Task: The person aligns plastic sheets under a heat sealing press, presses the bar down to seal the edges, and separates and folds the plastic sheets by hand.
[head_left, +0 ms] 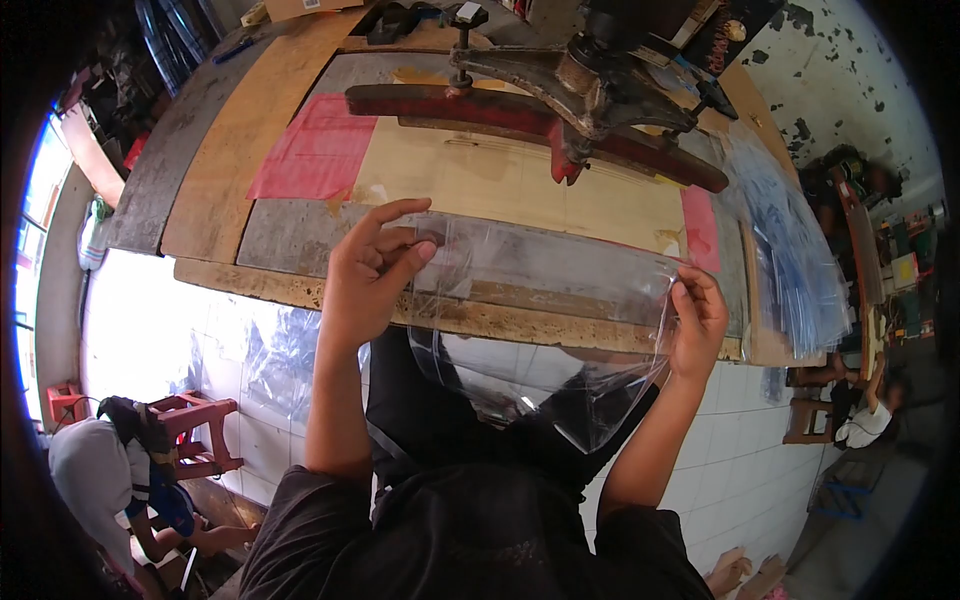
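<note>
A clear plastic sheet (540, 270) hangs between my two hands, its upper edge stretched over the front of the work table and its lower part drooping toward my lap. My left hand (375, 265) pinches the sheet's left upper corner between thumb and a finger, with the index finger extended. At the right upper corner, my right hand (697, 318) grips the sheet with thumb and fingers closed. Just beyond the sheet lies a pale yellow board (500, 185) on the table. Over that board stands a heavy metal press (570, 110) with a red lower bar.
Pink sheets (315, 148) lie left of the board. A pile of clear bluish plastic sheets (795, 260) rests at the table's right end. Seated at lower left is another person (95, 480), near a red stool (200, 430). More people are at the far right.
</note>
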{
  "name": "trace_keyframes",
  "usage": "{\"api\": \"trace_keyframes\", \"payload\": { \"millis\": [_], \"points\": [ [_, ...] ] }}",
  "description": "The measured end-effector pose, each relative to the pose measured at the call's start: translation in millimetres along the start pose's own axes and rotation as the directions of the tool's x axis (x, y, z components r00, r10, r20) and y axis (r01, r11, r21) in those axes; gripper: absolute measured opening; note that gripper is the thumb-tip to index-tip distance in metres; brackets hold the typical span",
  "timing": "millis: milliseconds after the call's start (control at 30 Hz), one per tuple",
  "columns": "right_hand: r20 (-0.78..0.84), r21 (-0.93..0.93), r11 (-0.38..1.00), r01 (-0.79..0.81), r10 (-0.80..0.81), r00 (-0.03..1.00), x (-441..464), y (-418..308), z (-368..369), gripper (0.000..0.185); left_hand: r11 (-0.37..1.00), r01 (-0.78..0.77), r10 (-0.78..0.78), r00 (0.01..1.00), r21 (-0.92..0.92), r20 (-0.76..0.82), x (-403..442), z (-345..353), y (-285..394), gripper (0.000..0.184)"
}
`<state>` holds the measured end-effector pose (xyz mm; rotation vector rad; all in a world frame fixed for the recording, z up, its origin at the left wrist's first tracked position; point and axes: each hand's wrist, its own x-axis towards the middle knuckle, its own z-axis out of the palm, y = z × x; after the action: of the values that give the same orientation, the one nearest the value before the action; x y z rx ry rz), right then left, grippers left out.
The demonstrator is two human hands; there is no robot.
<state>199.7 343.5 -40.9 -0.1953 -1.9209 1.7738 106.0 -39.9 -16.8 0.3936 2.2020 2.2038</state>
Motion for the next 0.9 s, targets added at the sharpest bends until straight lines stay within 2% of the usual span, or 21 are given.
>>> {"api": "trace_keyframes", "payload": {
  "millis": [300,500,633,900],
  "points": [
    [-0.007,-0.001,1.000,-0.018,0.018,1.000,0,-3,3,0.022,1.000,0.011,-0.011,1.000,0.007,-0.014,0,-1,0,0.042],
    [0.006,0.011,1.000,-0.016,0.016,1.000,0,-1,2,0.022,0.999,-0.036,0.036,0.999,0.023,0.014,0,-3,-4,0.042],
    [-0.008,-0.028,1.000,0.007,-0.008,1.000,0,-2,3,0.023,1.000,0.019,-0.019,1.000,-0.001,0.023,2,-3,2,0.045],
    [-0.022,0.066,0.998,0.017,-0.016,1.000,1,4,-2,0.022,0.997,0.011,-0.002,0.995,-0.081,0.102,2,-10,0,0.047]
  ]
}}
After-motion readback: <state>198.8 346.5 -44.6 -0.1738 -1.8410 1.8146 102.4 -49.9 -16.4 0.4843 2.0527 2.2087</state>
